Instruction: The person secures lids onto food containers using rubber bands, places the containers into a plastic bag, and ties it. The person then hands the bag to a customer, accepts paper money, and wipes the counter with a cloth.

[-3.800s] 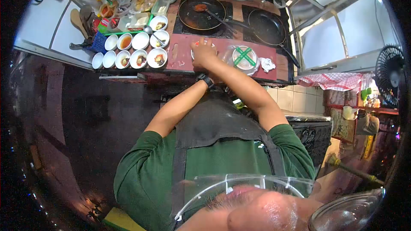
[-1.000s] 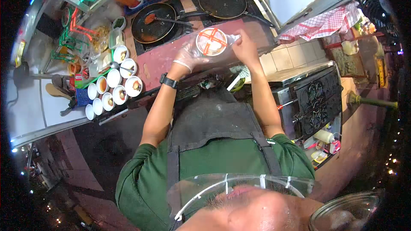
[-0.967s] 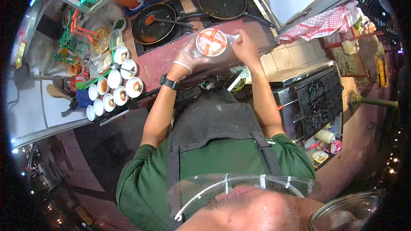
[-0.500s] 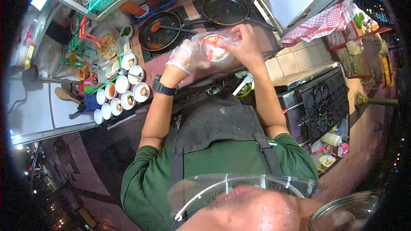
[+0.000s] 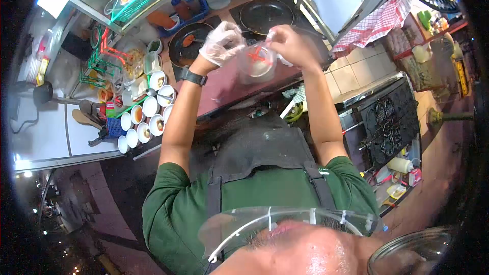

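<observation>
A clear plastic bag hangs between my hands, with a round white container inside it. Red-orange strips or print cross the container's top; I cannot tell which. My left hand, in a thin see-through glove, has its fingers curled closed at the bag's left upper edge. Bare, my right hand pinches the opposite upper edge and is slightly blurred. Behind my left hand sits a frying pan with a reddish spatula in it.
Several white bowls with food stand at the left on the counter. A second frying pan is on the stove behind my right hand. A black moulded griddle is at the right. A checked cloth hangs at the upper right.
My left hand has moved up and away from the container's side to the bag's upper edge. The bagged container now hangs slightly lower, below both hands.
</observation>
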Demonstrator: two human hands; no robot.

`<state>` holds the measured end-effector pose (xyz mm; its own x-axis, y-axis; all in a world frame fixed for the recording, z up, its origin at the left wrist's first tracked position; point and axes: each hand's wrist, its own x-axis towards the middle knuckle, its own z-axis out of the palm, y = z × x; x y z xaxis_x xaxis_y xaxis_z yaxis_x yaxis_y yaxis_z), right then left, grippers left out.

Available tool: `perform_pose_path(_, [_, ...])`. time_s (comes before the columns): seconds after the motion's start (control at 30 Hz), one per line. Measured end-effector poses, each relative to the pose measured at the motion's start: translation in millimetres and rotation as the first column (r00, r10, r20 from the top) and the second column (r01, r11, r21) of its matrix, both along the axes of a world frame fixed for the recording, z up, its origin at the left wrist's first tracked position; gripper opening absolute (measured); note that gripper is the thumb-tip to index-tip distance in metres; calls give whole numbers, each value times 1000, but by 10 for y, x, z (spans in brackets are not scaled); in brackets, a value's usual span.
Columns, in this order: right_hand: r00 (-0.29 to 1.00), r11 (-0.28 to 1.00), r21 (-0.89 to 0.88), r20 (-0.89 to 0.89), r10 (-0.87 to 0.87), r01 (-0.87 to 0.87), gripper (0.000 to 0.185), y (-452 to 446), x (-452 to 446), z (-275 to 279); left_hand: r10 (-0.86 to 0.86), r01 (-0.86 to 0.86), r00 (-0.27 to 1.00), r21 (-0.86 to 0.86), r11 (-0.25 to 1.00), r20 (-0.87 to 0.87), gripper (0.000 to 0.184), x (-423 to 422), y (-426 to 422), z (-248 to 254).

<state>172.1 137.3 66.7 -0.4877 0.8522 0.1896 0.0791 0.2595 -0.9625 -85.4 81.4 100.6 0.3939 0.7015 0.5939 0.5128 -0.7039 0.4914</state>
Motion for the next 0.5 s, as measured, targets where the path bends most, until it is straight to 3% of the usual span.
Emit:
perform_pose_path(0.03, [1000, 1000, 8, -4, 0, 0, 11, 25, -40, -23, -24, 20, 995, 46, 999, 100, 13, 43, 43, -76])
perform_pose_path(0.1, [956, 997, -6, -283, 78, -83, 9, 52, -96, -95, -38, 101, 922, -145, 984, 386, 15, 75, 145, -363])
perform_pose_path(0.13, [965, 993, 18, -236, 117, -116, 14, 46, -79, -21, -40, 103, 923, -144, 984, 384, 15, 97, 139, -422])
perform_pose_path(0.23, [969, 983, 4, -167, 184, -186, 18, 83, -125, 56, 70, 219, 827, -434, 874, 557, 17, 192, 122, -476])
perform_pose_path(0.27, [989, 993, 47, -90, 116, -112, 17, 62, -120, 91, 121, 237, 806, -503, 831, 580, 18, 220, 142, -460])
perform_pose_path(0.3, [989, 992, 57, -92, 119, -114, 17, 36, -138, 146, 175, 256, 783, -566, 784, 597, 18, 247, 156, -430])
perform_pose_path(0.33, [973, 992, -42, -207, 107, -118, 15, 22, -158, 194, 182, 326, 727, -566, 757, 662, 17, 284, 150, -401])
perform_pose_path(0.37, [945, 981, -141, -316, 81, -132, 12, 28, -169, 234, 177, 323, 728, -559, 763, 662, 17, 315, 188, -377])
perform_pose_path(0.43, [957, 982, -130, -270, 101, -140, 10, 87, -171, 231, 357, 214, 733, -694, 687, 580, 14, 337, 314, -475])
perform_pose_path(0.5, [908, 946, 78, -267, 324, -315, 10, 190, -190, 116, 76, 63, 936, -377, 924, 344, 15, 216, 626, -923])
